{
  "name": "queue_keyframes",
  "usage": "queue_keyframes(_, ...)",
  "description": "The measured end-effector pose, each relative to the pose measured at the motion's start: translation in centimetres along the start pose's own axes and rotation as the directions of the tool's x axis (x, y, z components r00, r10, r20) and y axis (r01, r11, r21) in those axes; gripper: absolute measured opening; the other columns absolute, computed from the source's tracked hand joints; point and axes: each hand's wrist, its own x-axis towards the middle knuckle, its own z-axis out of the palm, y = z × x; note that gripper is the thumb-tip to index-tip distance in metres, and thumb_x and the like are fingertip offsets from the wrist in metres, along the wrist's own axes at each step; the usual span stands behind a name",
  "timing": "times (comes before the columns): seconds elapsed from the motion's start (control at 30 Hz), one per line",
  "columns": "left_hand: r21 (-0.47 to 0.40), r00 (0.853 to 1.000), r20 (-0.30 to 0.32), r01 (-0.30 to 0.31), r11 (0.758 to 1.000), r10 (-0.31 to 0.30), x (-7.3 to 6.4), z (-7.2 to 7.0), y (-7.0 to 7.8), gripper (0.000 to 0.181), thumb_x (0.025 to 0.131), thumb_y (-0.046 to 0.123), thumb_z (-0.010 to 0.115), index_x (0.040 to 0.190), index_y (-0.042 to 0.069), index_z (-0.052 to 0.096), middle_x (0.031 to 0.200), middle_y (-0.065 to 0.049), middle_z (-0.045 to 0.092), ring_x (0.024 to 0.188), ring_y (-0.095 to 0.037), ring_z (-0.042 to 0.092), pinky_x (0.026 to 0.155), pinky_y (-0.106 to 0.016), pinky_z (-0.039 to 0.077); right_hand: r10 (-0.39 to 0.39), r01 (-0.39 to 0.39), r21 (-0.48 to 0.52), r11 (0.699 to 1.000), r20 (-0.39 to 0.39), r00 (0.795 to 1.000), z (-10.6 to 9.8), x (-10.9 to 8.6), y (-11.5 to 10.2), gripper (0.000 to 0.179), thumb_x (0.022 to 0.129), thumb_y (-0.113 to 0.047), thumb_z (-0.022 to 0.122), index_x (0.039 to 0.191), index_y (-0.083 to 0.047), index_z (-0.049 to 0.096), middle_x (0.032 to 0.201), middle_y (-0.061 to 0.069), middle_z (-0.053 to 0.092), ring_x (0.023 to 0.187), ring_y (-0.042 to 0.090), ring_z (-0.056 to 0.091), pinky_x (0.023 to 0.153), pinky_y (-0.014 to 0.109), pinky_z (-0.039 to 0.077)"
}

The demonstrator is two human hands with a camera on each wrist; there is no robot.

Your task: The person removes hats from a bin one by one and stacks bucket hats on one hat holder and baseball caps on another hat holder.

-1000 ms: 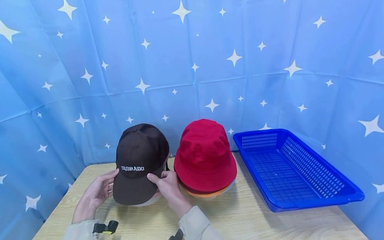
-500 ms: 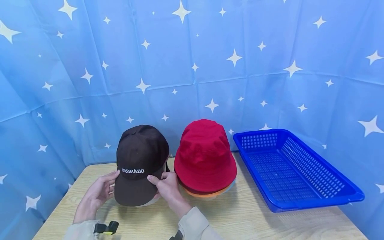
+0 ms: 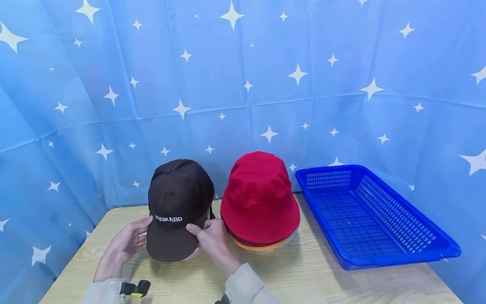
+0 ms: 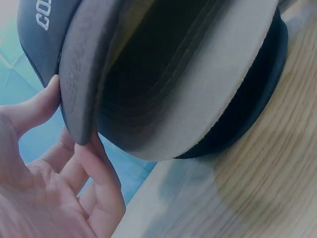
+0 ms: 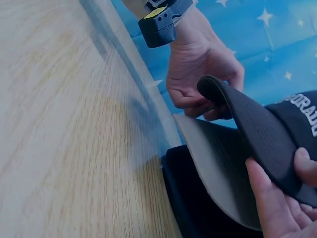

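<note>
A dark brown baseball cap (image 3: 178, 190) with white lettering sits on the left of the table, its visor toward me. My left hand (image 3: 123, 245) pinches one side of the visor, thumb on top and fingers underneath in the left wrist view. On the other side, my right hand (image 3: 214, 238) pinches the visor between thumb and fingers. Beneath it the left wrist view shows a light grey visor (image 4: 218, 89) of another cap, with a gap between the two. A black cap edge (image 4: 272, 69) shows lowest, close over the wood.
Right beside the cap stands a red bucket hat (image 3: 260, 198), with an orange brim (image 3: 262, 247) peeking out under it. A blue plastic basket (image 3: 330, 236) lies farther right on the wooden table (image 3: 182, 283). A blue star-patterned curtain (image 3: 243, 63) hangs close behind.
The brown cap has sunk slightly, its crown and lettering lower than before. Both hands keep their hold on the visor and have barely moved.
</note>
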Motion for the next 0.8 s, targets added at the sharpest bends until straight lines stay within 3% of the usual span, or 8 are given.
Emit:
queue_keyframes(0.1, 0.028, 1.000, -0.023, 0.001, 1.000, 0.000, 0.11, 0.07, -0.06, 0.052, 0.106, 0.041, 0.054, 0.145, 0.012, 0.038, 0.099, 0.016, 0.072, 0.092, -0.007, 0.072, 0.084, -0.027, 0.056, -0.008, 0.008, -0.038, 0.999, -0.012, 1.000, 0.04, 0.04, 0.13, 0.045, 0.082, -0.024, 0.087, 0.057, -0.007, 0.054, 0.047, 0.003, 0.057, 0.037, 0.021, 0.063, 0.045, 0.035, 0.057)
queue_keyframes(0.23, 0.055, 0.999, -0.046, 0.002, 0.998, 0.000, 0.39, 0.08, -0.21, 0.068, 0.105, 0.044, 0.055, 0.154, 0.004, 0.029, 0.100, 0.016, 0.070, 0.093, -0.007, 0.070, 0.084, -0.027, 0.055, -0.027, 0.023, -0.122, 0.992, -0.035, 0.999, 0.12, 0.09, 0.28, 0.048, 0.082, -0.028, 0.088, 0.055, -0.009, 0.053, 0.045, 0.002, 0.055, 0.038, 0.023, 0.063, 0.042, 0.028, 0.050)
queue_keyframes(0.4, 0.045, 0.999, -0.051, 0.004, 0.999, -0.002, 0.66, 0.06, -0.34, 0.069, 0.105, 0.044, 0.056, 0.154, 0.005, 0.027, 0.099, 0.016, 0.069, 0.092, -0.007, 0.069, 0.084, -0.027, 0.055, -0.097, 0.086, -0.198, 0.976, -0.048, 0.994, 0.15, 0.13, 0.34, 0.050, 0.083, -0.031, 0.087, 0.054, -0.009, 0.053, 0.045, 0.000, 0.055, 0.035, 0.018, 0.061, 0.041, 0.026, 0.046)
queue_keyframes(0.57, 0.017, 0.999, -0.044, -0.003, 1.000, 0.004, 0.79, 0.06, -0.53, 0.052, 0.105, 0.042, 0.056, 0.144, 0.013, 0.038, 0.097, 0.016, 0.070, 0.091, -0.007, 0.070, 0.084, -0.027, 0.054, -0.115, 0.104, -0.214, 0.971, -0.038, 0.993, 0.06, 0.29, 0.33, 0.048, 0.084, -0.031, 0.086, 0.056, -0.009, 0.054, 0.046, -0.001, 0.056, 0.035, 0.016, 0.061, 0.041, 0.027, 0.047)
queue_keyframes(0.7, -0.030, 1.000, -0.008, -0.019, 0.999, 0.019, 0.79, -0.02, -0.77, 0.023, 0.106, 0.040, 0.055, 0.123, 0.024, 0.056, 0.100, 0.016, 0.072, 0.095, -0.008, 0.071, 0.088, -0.028, 0.055, -0.098, 0.096, -0.197, 0.976, -0.003, 0.995, -0.14, 0.40, 0.38, 0.045, 0.085, -0.031, 0.085, 0.059, -0.008, 0.056, 0.047, 0.001, 0.056, 0.039, 0.021, 0.064, 0.043, 0.026, 0.050)
queue_keyframes(0.8, -0.068, 1.000, 0.014, -0.015, 0.998, 0.016, 0.67, -0.21, -0.93, 0.010, 0.107, 0.039, 0.054, 0.110, 0.032, 0.061, 0.101, 0.017, 0.073, 0.097, -0.008, 0.071, 0.089, -0.028, 0.055, -0.074, 0.082, -0.166, 0.983, 0.052, 0.996, -0.39, 0.36, 0.36, 0.041, 0.087, -0.029, 0.084, 0.064, -0.007, 0.057, 0.051, 0.002, 0.056, 0.045, 0.027, 0.068, 0.047, 0.029, 0.056)
